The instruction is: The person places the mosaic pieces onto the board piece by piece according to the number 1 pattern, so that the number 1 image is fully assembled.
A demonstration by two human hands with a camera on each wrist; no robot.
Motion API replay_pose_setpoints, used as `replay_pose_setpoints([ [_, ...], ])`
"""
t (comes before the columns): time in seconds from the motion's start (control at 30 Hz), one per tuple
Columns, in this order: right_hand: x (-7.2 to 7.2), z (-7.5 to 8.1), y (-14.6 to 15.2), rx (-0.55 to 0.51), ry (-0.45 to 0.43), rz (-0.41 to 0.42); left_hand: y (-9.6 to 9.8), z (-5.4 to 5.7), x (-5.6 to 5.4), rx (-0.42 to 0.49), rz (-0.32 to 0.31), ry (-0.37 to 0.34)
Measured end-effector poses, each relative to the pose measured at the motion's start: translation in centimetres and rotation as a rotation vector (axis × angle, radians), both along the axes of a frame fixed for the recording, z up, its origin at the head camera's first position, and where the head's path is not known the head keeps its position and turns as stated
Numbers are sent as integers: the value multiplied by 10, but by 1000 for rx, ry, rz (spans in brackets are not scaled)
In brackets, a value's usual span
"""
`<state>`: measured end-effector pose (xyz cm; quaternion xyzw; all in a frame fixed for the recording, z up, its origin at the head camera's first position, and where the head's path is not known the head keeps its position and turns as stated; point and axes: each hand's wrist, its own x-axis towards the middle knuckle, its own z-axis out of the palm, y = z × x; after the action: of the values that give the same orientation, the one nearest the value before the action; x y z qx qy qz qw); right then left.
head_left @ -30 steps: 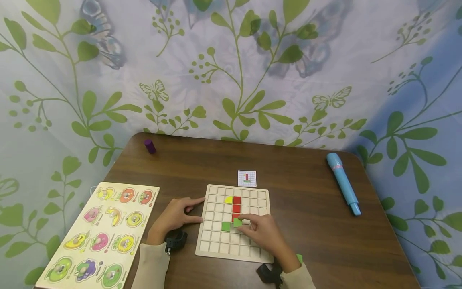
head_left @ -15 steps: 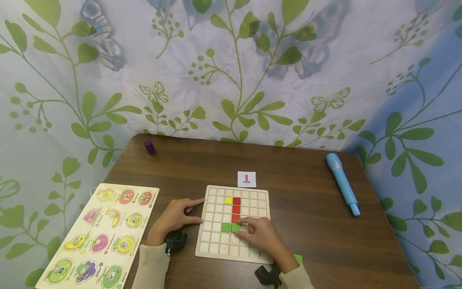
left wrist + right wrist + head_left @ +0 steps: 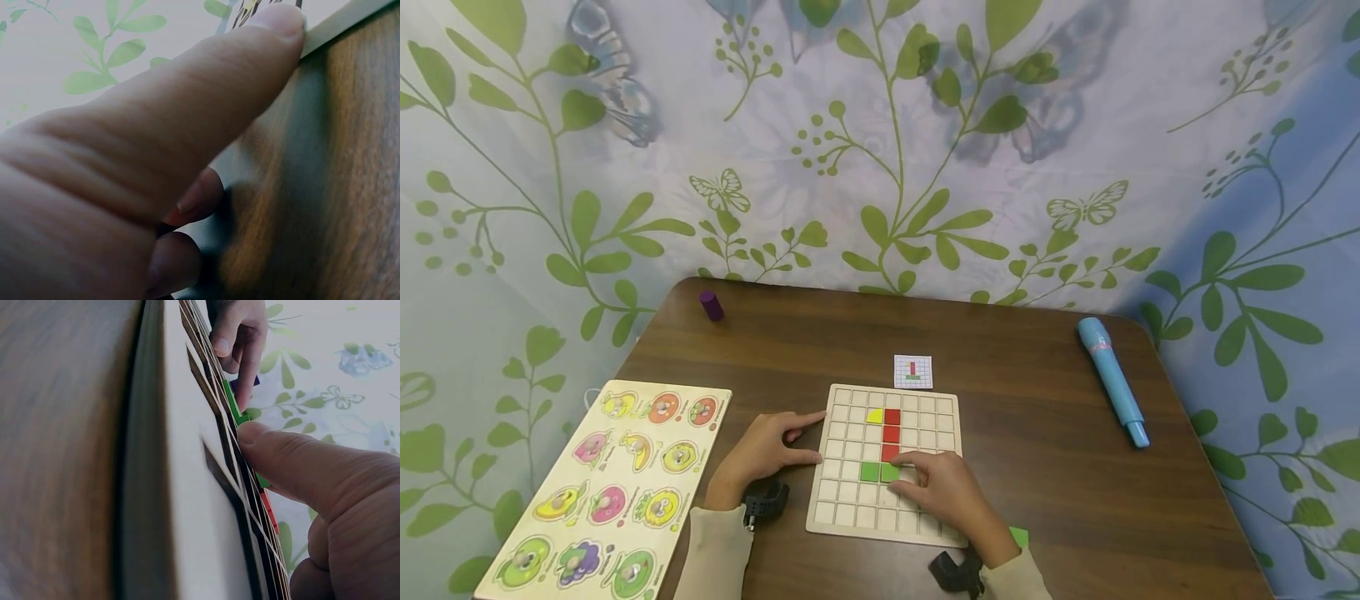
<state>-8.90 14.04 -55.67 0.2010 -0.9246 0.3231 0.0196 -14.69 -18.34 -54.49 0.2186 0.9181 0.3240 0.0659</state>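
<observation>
A wooden grid board (image 3: 842, 510) lies on the table with square cells. My right hand (image 3: 951, 492) is over its lower right part, thumb and index finger at the edges of a green square tile (image 3: 890, 473) seated in a cell; the right wrist view has the thumb (image 3: 275, 453) right at the green. Another green tile (image 3: 869, 472) sits just left of it. Above them run three red tiles (image 3: 891, 434) in a column, a yellow piece with a rounded corner (image 3: 876, 416) beside the top one. My left hand (image 3: 763, 450) rests its extended index finger and thumb against the board's left edge.
A small pattern card (image 3: 913, 372) lies behind the board. At the left is a fruit puzzle board (image 3: 617, 467), with a purple cylinder (image 3: 711, 306) farther back. A blue microphone-shaped object (image 3: 1112, 382) lies at right. Another green piece (image 3: 1019, 536) shows beside my right wrist.
The green tile, tilted between my right fingers a second ago, now lies flat in its cell beside the other green tile. My left hand has stayed at the board's edge.
</observation>
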Motion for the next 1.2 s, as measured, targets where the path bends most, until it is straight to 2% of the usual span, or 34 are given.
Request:
replay_pose_setpoints([
  [0.37,1,2,-1,15,-18,-12,-1,-1,0,2,-8,7],
  [0.73,1,0,-1,15,19,-14,0,2,0,6,-4,2],
  [1.03,3,2,1,-104,59,-9,0,2,0,22,-2,2],
  [1.2,9,6,9,-140,87,-45,0,1,0,15,1,-6],
])
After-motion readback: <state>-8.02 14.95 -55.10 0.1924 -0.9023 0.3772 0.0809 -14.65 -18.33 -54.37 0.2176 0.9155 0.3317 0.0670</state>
